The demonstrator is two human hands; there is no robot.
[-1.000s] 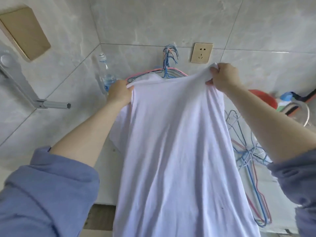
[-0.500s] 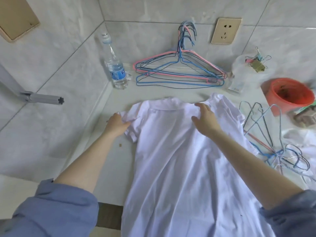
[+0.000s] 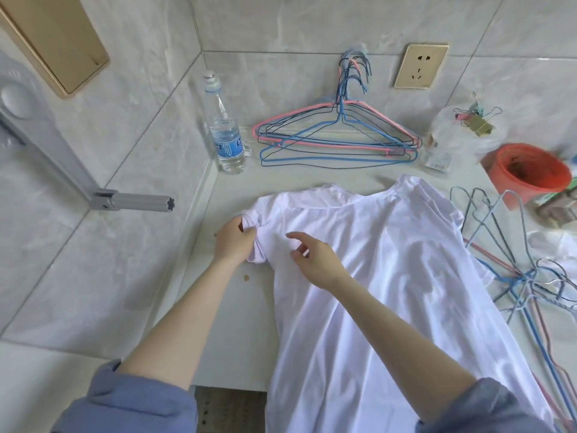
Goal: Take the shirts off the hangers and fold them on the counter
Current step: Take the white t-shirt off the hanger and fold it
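A white short-sleeved shirt lies spread flat on the pale counter, collar toward the wall and its lower part hanging over the front edge. My left hand pinches the bunched left sleeve at the shirt's left side. Just to the right, my right hand hovers over the shirt near that sleeve, fingers loosely spread and holding nothing. Several empty wire hangers in pink, blue and black lean at the back wall.
A water bottle stands at the back left corner. More loose wire hangers lie tangled at the right. An orange bucket and a plastic bag with clips sit at the back right. A grey metal bar juts from the left wall.
The shirt came down from being held up and now lies on the counter. My right hand left the collar area and moved left toward the sleeve that my left hand pinches.
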